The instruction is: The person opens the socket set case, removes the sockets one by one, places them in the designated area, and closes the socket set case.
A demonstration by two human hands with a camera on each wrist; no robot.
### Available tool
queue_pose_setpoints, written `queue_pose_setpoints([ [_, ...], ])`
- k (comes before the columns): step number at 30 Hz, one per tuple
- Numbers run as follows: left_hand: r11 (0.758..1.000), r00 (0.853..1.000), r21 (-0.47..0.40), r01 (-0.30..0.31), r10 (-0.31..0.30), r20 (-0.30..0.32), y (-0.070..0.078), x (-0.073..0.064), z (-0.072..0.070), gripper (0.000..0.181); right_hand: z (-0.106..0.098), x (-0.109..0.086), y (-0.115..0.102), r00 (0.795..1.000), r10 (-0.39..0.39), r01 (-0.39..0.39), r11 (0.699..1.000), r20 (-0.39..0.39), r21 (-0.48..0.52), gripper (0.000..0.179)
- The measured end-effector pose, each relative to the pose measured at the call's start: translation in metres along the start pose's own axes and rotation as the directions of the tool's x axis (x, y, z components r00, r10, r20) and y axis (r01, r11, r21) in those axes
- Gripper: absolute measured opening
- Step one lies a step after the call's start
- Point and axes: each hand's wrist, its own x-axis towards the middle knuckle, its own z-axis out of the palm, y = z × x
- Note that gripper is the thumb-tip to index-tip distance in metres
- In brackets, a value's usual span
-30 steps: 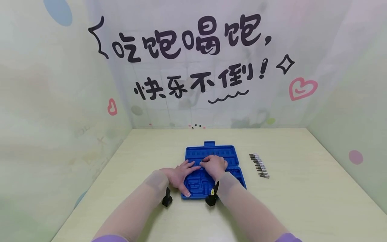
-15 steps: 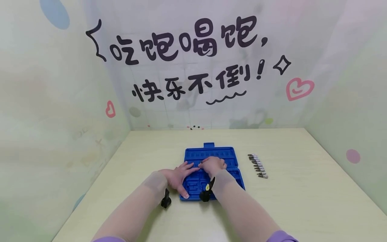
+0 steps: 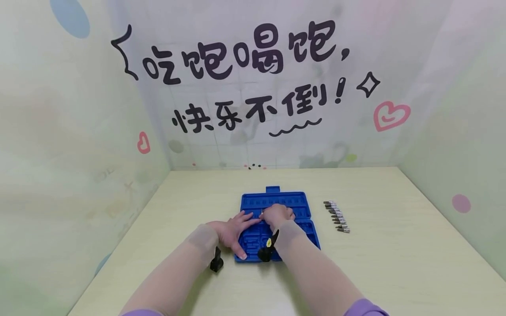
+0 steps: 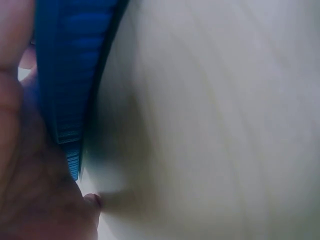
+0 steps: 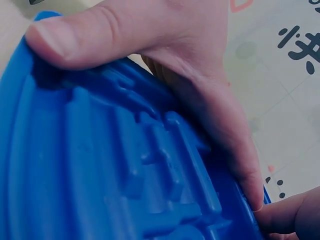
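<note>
A blue plastic tool case (image 3: 250, 241) lies opened flat, its moulded slots facing up. Along its left side my left hand (image 3: 232, 231) is spread, thumb on the near part and fingers reaching over the hinge area. The right wrist view shows that thumb (image 5: 75, 37) lying on the case rim. My right hand (image 3: 277, 216) bends over the middle of the case, thumb and index finger pinching a small metal bit socket (image 3: 262, 211), mostly hidden by the fingers. The two hands' fingertips nearly meet there. In the left wrist view, the case's ribbed side (image 4: 75, 75) stands beside the palm.
Several bit sockets (image 3: 337, 217) lie in a slanting row on the pale table (image 3: 379, 254), right of the case. A latch tab (image 3: 272, 189) sticks out at the case's far edge. Behind the table rises a printed wall (image 3: 245, 149).
My right wrist has turned, its black camera swinging left over the case, while the fingers stay at the same spot. The left hand keeps its place. The head view has shifted slightly.
</note>
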Motion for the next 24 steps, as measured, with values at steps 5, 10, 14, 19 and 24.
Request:
queue_pose_setpoints([
  [5,1.0,1.0,0.004,-0.002,0.002,0.001,-0.0011,0.0002,-0.0002,0.11,0.0026,0.0006,0.0008,1.0,-0.009,0.01,1.0,-0.012,0.014,0.035],
  [10,1.0,1.0,0.007,-0.003,0.003,-0.003,0.0008,-0.0011,-0.0004,0.111,0.0064,-0.0001,0.0033,0.998,-0.028,0.031,0.998,-0.053,0.054,0.026],
  [14,1.0,1.0,0.007,0.009,-0.009,-0.012,0.0014,-0.0021,0.0003,0.111,0.0072,-0.0022,0.0043,0.997,-0.028,0.035,0.992,-0.065,0.123,0.018],
  [19,1.0,1.0,0.006,0.006,-0.006,-0.009,0.0015,-0.0027,0.001,0.111,0.007,-0.0013,0.0057,0.998,-0.029,0.035,0.993,-0.051,0.109,0.017],
  [24,1.0,1.0,0.001,0.003,-0.003,-0.008,0.0031,-0.0037,0.0007,0.11,0.0051,0.0014,0.0062,0.999,-0.031,0.035,0.994,-0.035,0.104,0.015],
])
